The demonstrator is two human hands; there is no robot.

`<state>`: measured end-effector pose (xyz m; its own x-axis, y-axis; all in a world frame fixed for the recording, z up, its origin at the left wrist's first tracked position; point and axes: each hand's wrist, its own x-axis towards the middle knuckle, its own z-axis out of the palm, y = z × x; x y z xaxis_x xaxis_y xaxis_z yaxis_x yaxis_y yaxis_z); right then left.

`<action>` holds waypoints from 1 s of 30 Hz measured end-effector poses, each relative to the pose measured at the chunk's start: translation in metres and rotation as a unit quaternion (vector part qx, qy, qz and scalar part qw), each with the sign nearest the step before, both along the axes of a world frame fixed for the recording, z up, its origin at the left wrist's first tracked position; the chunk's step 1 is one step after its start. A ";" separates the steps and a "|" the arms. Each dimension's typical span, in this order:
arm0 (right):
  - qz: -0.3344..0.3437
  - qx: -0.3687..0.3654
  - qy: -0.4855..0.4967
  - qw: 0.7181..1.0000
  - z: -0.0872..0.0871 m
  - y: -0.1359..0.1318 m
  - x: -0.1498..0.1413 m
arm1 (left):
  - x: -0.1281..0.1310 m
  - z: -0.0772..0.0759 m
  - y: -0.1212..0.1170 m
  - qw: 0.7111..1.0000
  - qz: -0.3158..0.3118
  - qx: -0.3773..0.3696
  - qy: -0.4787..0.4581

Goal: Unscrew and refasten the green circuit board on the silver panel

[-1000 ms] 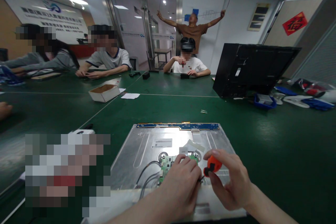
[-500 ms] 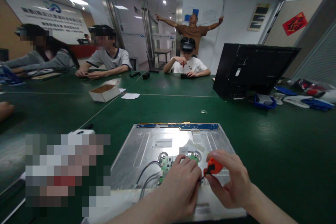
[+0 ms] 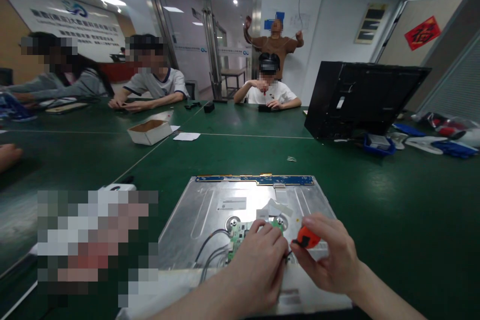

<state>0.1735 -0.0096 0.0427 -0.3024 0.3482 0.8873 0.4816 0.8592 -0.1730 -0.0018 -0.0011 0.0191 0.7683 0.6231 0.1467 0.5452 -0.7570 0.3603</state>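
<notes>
An orange-and-black screwdriver (image 3: 309, 238) is pinched between the thumb and fingertips of the right hand (image 3: 332, 256), just to the right of the green circuit board (image 3: 239, 236). Its thin dark shaft is pointed down and toward the board's right side, where the tip is hidden by the left hand (image 3: 263, 254). It is judged that a fastener there is being worked with the driver; for the next move, a seated tip, a small roll of the handle between the fingers and a well-steadied board would be called for. The right forearm is brought in from the near right of the board, with the fingers curved round the handle. The left forearm is laid in from the near left, and the hand is draped back-up over the board with its fingers bent; whether anything is gripped beneath cannot be told. Dark cables (image 3: 210, 238) are led off the board's left side. Beneath it all is spread a metal panel (image 3: 202, 199), along whose far edge, beyond the board, a blue circuit strip (image 3: 292, 180) is carried.
</notes>
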 end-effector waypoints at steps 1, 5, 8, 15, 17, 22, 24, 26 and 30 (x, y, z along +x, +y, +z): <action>0.006 -0.003 -0.001 1.000 0.000 0.000 0.000 | 0.000 0.000 0.000 1.000 0.001 0.001 0.003; 0.027 -0.017 -0.006 0.999 0.000 -0.001 0.002 | 0.000 -0.001 0.000 1.000 0.001 0.002 0.006; 0.014 -0.014 -0.013 1.000 -0.001 -0.002 0.004 | 0.000 -0.001 0.000 1.000 0.004 -0.004 0.003; 0.001 -0.006 -0.005 1.000 -0.003 0.000 0.002 | 0.000 -0.001 0.000 1.000 0.002 -0.003 -0.005; 0.000 0.000 -0.007 1.000 -0.001 0.000 0.001 | 0.000 -0.001 0.000 1.000 0.002 -0.002 -0.006; 0.016 -0.012 -0.013 1.000 0.003 -0.001 0.001 | 0.000 -0.002 0.001 1.000 -0.003 -0.001 -0.002; 0.025 -0.018 -0.012 0.999 0.003 -0.002 0.002 | 0.000 -0.001 0.001 1.000 -0.003 -0.002 -0.004; 0.025 -0.023 -0.012 0.999 0.002 -0.002 0.002 | 0.000 -0.001 0.000 1.000 -0.001 -0.003 -0.004; 0.007 -0.021 -0.008 1.000 -0.001 -0.001 0.002 | 0.001 -0.001 0.000 1.000 0.000 -0.004 0.003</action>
